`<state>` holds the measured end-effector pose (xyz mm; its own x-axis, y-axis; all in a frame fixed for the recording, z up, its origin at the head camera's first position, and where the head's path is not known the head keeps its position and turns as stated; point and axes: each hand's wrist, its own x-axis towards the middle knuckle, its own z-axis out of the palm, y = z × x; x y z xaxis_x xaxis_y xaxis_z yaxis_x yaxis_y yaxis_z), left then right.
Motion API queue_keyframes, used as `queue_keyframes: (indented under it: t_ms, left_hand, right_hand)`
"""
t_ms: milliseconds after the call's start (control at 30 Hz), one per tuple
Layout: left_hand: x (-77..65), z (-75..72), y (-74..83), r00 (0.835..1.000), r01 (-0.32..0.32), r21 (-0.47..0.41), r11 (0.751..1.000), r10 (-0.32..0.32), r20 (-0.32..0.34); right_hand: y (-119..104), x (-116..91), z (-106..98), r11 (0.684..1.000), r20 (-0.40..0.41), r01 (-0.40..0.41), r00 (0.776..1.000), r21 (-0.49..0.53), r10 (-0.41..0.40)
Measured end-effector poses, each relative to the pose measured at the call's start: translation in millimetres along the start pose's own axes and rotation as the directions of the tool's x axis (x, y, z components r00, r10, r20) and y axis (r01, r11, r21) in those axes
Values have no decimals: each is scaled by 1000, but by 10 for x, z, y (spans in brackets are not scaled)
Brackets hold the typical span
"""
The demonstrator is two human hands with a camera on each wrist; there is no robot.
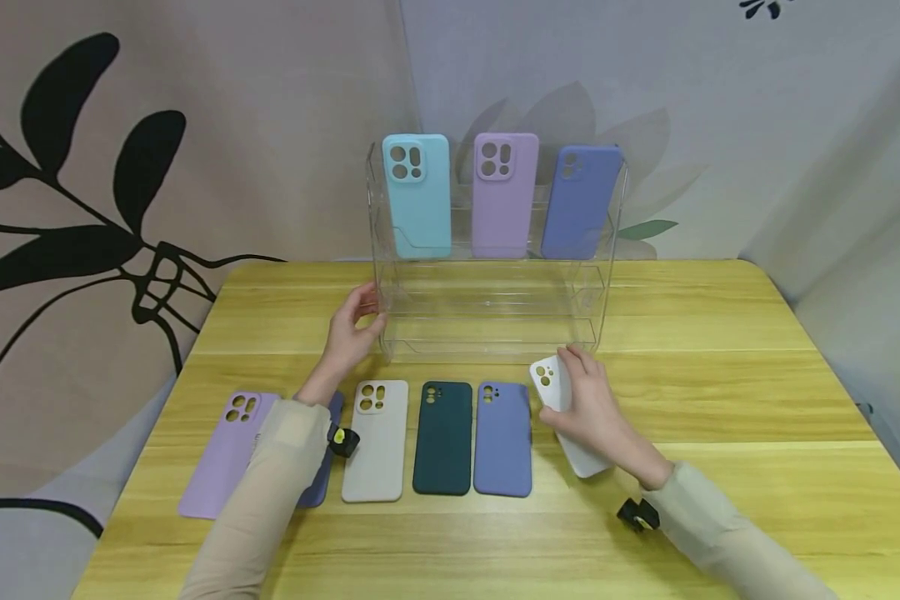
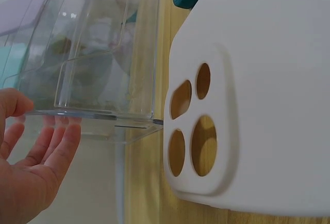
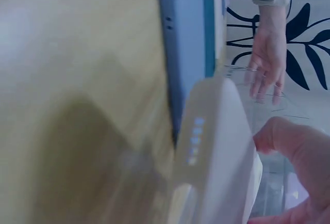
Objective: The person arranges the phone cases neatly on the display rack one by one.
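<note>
Left sleeve (image 1: 247, 508) crosses the table (image 1: 757, 400) at near left. Right hand (image 1: 592, 408): fingers grip the white case (image 1: 581, 457) by its edges, tilted, right of the blue case (image 1: 503, 442). Expected handling: light, flexible, slightly slippery; hold opposite edges. Left hand (image 1: 352, 329): fingers extended, against the rack's (image 1: 487, 343) left side. Clearance: open right; rack edge bounds far side.

Wood-grain table (image 1: 757, 392), phone cases (image 1: 442, 450), clear rack (image 1: 487, 333)

White case (image 1: 560, 390), yellow wood-grain table (image 1: 720, 375)
</note>
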<state>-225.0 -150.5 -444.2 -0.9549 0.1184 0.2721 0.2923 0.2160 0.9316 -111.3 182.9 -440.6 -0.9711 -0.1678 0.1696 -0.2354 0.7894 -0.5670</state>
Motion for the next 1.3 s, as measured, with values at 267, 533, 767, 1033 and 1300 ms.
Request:
queue_keyframes:
  t_ms: [267,533,767,1033,1300]
  left_hand:
    - [-33,12,179,1000,7,-23,1000,-7,1]
    - [-83,12,373,1000,24,-21,999,-24,6]
    - [-82,6,354,1000,-7,-30,1000,6,-8]
    - [-85,0,351,1000,-6,-38,999,6,-3]
    - [-78,4,344,1000,-2,-46,999,2,5]
  right_hand:
    - [-103,143,-85,999,-38,39,999,25,-38]
    - [-301,300,-76,997,-48,45,998,58,-42]
    - [-461,442,-11,990,-64,86,995,114,-79]
    - [-654,636,58,976,-115,154,984,157,-137]
    - [-881,925,132,938,-223,287,944,194,-243]
